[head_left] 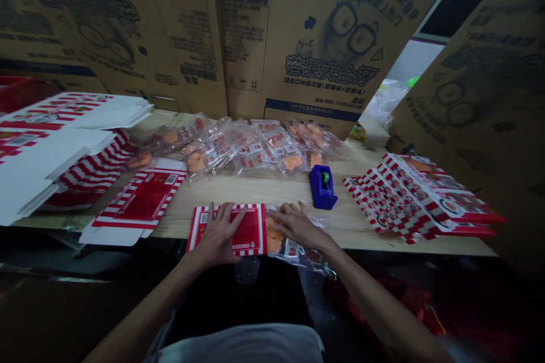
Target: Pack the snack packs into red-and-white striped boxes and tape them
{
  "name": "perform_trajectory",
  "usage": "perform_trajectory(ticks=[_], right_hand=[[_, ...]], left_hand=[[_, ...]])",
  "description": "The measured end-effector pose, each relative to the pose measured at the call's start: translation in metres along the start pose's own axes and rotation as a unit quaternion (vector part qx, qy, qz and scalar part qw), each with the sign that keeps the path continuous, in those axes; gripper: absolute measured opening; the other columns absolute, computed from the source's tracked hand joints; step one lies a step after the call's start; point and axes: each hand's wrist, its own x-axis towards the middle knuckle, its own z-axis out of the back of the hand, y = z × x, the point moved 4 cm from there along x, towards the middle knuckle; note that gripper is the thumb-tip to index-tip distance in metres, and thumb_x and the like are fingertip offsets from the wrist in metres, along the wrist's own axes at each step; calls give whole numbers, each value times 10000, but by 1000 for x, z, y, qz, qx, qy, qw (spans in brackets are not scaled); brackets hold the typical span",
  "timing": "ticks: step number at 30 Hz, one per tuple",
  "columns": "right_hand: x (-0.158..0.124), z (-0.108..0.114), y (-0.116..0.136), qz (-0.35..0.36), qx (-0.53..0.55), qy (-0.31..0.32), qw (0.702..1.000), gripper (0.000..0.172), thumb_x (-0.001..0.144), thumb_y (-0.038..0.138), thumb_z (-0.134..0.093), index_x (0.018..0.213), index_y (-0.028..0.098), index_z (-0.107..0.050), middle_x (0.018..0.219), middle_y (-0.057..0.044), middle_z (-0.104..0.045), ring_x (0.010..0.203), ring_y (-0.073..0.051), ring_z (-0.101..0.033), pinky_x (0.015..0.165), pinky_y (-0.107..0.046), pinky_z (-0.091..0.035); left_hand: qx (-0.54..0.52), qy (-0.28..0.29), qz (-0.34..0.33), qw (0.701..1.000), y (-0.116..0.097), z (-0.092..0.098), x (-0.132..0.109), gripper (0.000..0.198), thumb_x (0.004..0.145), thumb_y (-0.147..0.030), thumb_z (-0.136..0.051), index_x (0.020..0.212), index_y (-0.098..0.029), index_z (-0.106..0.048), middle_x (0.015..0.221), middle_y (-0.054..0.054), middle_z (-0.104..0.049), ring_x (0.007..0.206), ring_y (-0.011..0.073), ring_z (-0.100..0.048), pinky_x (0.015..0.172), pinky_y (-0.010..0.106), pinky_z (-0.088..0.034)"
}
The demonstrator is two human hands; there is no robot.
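Observation:
A flat red box with striped white-and-red edges [253, 227] lies at the table's front edge. My left hand [219, 232] rests flat on top of it with the fingers spread. At the box's right end is a clear plastic packet [293, 250] with orange pieces inside, its near part hanging over the table edge. My right hand [298, 226] has its fingers curled on this packet, close against the box's end; the fingertips are partly hidden. Whether the packet reaches inside the box I cannot tell.
Clear packets [251, 147] lie heaped along the back. A blue tape dispenser [322, 187] stands right of centre. Striped boxes [409, 198] lean together at right. Another box with open flaps [145, 198] and stacked box blanks [63, 153] sit at left. Large cartons [298, 39] stand behind.

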Motion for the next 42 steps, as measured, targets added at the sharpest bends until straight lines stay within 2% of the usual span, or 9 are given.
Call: perform_trajectory(ticks=[7, 11, 16, 20, 24, 27, 33, 38, 42], right_hand=[[10, -15, -6, 6, 20, -2, 1000, 427, 963, 452, -421, 1389, 424, -416, 1403, -93, -428, 1310, -303, -334, 1068, -647, -96], [15, -21, -4, 36, 40, -31, 998, 427, 952, 433, -459, 1378, 398, -445, 1405, -89, -450, 1309, -280, -360, 1089, -606, -132], [2, -25, -10, 31, 147, -200, 968, 260, 938, 281, -482, 1107, 236, -674, 1212, -98, -614, 1203, -216, -515, 1133, -520, -202], [-58, -23, -48, -91, 171, -391, 900, 284, 884, 324, -535, 1099, 190, -664, 1258, -136, -581, 1188, -255, -528, 1072, -510, -349], [-111, -31, -85, -260, 211, -395, 855, 431, 817, 478, -572, 1113, 180, -671, 1161, -151, -637, 1097, -314, -577, 978, -538, -438], [-99, -36, -65, -277, 268, -349, 854, 414, 822, 540, -543, 991, 209, -725, 1076, -129, -683, 1043, -313, -610, 971, -511, -452], [1, -60, 31, -197, 368, -292, 861, 428, 861, 562, -507, 997, 220, -725, 1085, -110, -692, 1043, -287, -624, 968, -458, -464], [10, -73, 41, -234, 473, -340, 779, 490, 797, 547, -606, 1150, 207, -585, 1170, -117, -647, 1097, -277, -607, 963, -447, -476], [-1, -49, 41, -222, 453, -446, 739, 392, 724, 449, -724, 966, 226, -511, 1182, -100, -592, 1135, -254, -570, 967, -425, -476]], left_hand=[[-37, 92, -8, 995, 7, -10, 3, 1222, 383, -508, -828, 1445, -161, -333, 1435, 244, -339, 1343, 448, -284, 1114, 643, -75], [-36, 99, 3, 994, 8, -13, 2, 1246, 375, -511, -831, 1457, -177, -314, 1458, 237, -328, 1365, 435, -264, 1124, 628, -56], [-35, 110, 21, 993, 7, -14, -1, 1261, 369, -490, -833, 1470, -199, -292, 1516, 234, -254, 1393, 430, -226, 1129, 621, -43], [-37, 120, 22, 992, 7, -14, -2, 1269, 337, -479, -839, 1460, -196, -321, 1501, 241, -292, 1391, 428, -238, 1129, 623, -36], [-45, 97, 19, 994, 8, -16, -2, 1248, 340, -462, -829, 1457, -208, -331, 1510, 238, -284, 1387, 442, -243, 1121, 643, -24], [-55, 95, 20, 994, 7, -16, -1, 1255, 345, -437, -827, 1466, -202, -314, 1512, 248, -272, 1392, 452, -224, 1116, 653, -4], [-78, 100, 39, 991, 10, -19, 2, 1265, 343, -416, -822, 1474, -204, -298, 1506, 250, -287, 1387, 473, -214, 1099, 675, 18], [-91, 76, 93, 989, 21, -11, 7, 1169, 368, -435, -811, 1426, -184, -386, 1463, 253, -345, 1348, 475, -267, 1094, 671, -7], [-88, -56, 224, 969, 26, 18, 14, 1132, 454, -535, -787, 1422, -148, -348, 1377, 255, -388, 1267, 454, -341, 1054, 665, -141]])
